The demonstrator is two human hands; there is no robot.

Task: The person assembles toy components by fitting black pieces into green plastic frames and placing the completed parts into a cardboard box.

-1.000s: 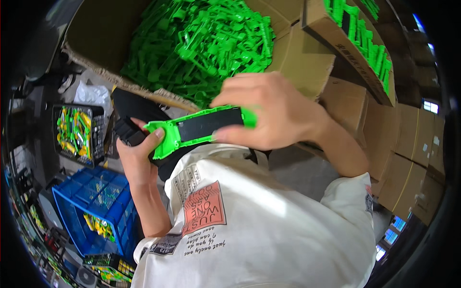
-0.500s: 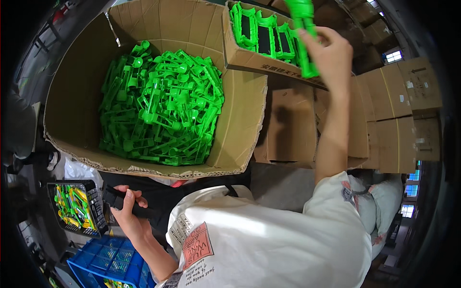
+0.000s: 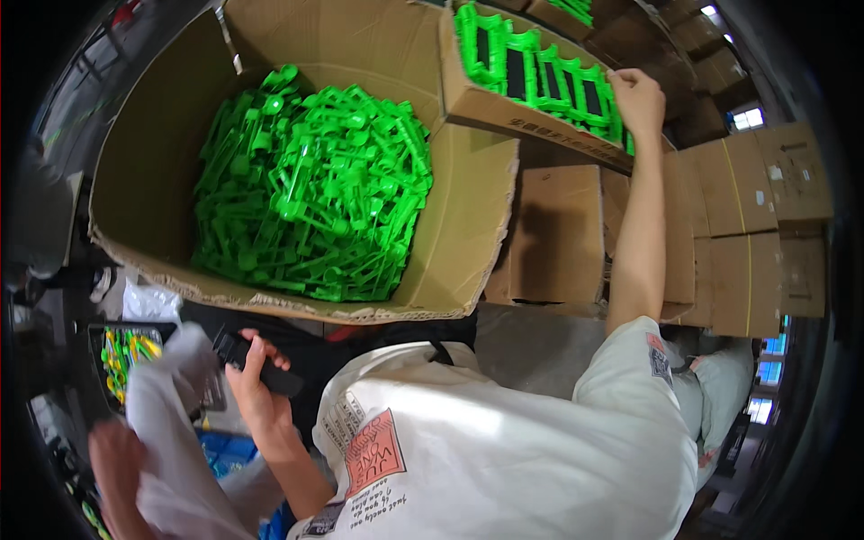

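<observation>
My right hand reaches up to a small cardboard box that holds a row of green plastic frames with dark centres. Its fingers rest on the rightmost frame at the box's end. My left hand stays low by my waist and grips a black flat part. A large open cardboard box full of loose green plastic pieces stands in front of me.
Closed cardboard boxes are stacked at the right. Another person's hand and white sleeve show at the lower left, beside a dark bin of green and yellow parts. A blue crate sits below.
My right hand carried the assembled green frame up and right, then lowered it into the row in the small box. My left hand dropped to my waist with the black part.
</observation>
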